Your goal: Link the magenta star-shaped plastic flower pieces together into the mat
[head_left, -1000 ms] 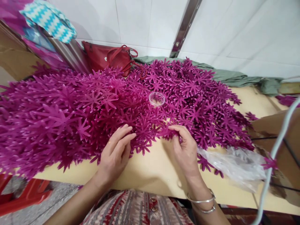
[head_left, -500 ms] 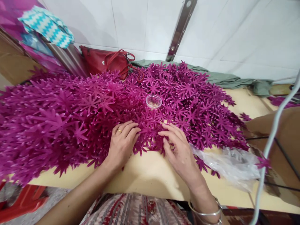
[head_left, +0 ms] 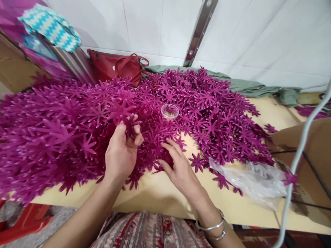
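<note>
A large heap of purple, many-pointed flower pieces covers much of the table. My left hand is turned palm up at the heap's front, its fingers curled around a purple flower piece. To its right, my right hand reaches into the heap's near edge. Its thumb and fingers are spread, with purple pieces between and under them; I cannot make out a firm grip. A small clear round dish sits among the pieces beyond my hands. Crumpled clear plastic lies to the right.
Against the tiled wall lie a red bag and green cloth. A metal cylinder topped by a blue-and-white cloth stands back left. On the right are a cardboard box and a pale cable. A red stool is below left.
My left hand has turned palm up, risen and moved left, now with a flower piece. My right hand has moved left and slightly down, and more bare tabletop shows behind it.
</note>
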Demonstrator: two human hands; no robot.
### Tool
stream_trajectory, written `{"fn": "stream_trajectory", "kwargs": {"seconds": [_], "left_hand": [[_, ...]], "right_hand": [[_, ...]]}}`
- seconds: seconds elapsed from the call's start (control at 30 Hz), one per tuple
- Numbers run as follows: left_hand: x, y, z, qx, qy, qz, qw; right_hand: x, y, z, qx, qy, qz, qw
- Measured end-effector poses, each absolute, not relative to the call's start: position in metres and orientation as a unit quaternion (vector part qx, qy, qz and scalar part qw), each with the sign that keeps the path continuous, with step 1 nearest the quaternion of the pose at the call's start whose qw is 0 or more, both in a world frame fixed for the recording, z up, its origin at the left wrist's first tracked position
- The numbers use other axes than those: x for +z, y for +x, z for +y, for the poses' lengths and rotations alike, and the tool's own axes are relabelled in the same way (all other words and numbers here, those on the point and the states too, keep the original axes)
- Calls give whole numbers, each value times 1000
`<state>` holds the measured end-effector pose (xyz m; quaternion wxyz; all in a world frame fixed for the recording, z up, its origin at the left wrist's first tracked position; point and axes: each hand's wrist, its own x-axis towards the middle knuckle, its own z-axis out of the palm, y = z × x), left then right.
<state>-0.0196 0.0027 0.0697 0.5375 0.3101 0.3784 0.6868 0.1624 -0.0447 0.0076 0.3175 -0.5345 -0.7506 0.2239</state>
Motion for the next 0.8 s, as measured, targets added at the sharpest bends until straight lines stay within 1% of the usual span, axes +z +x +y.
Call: {"fn": "stream_trajectory", "kwargs": {"seconds": [0.03,0.1,0.17,0.23,0.3,0.4,0.47,0.5,0.57,0.67,0.8], "left_hand": [[72,-20,3,671,285,366,579],[75,-21,3,645,264,348,627],[73,-22,2,639,266,341,636],[67,-21,0,639,278,346,628],[59,-16,-1,635,296,360,616],[50,-9,-3,612,318,379,617],[46,-6,-4,597,324,387,623],[45,-5,-4,592,324,391,626],[43,-4,-4,583,323,398,631],[40,-3,-3,579,324,408,627],[38,2,-2,576,331,423,617]], "right_hand": [[12,162,-44,222,-535,-747,326],[22,164,-41,193,-545,-737,349],[31,165,-36,157,-547,-732,374],[38,164,-29,140,-532,-745,378],[41,157,-21,135,-511,-772,353],[36,144,-7,116,-494,-810,292],[29,139,0,100,-496,-817,278],[26,139,2,98,-496,-814,286],[22,143,4,112,-489,-803,323],[21,156,4,177,-486,-759,396],[20,172,6,320,-505,-645,476]]}}
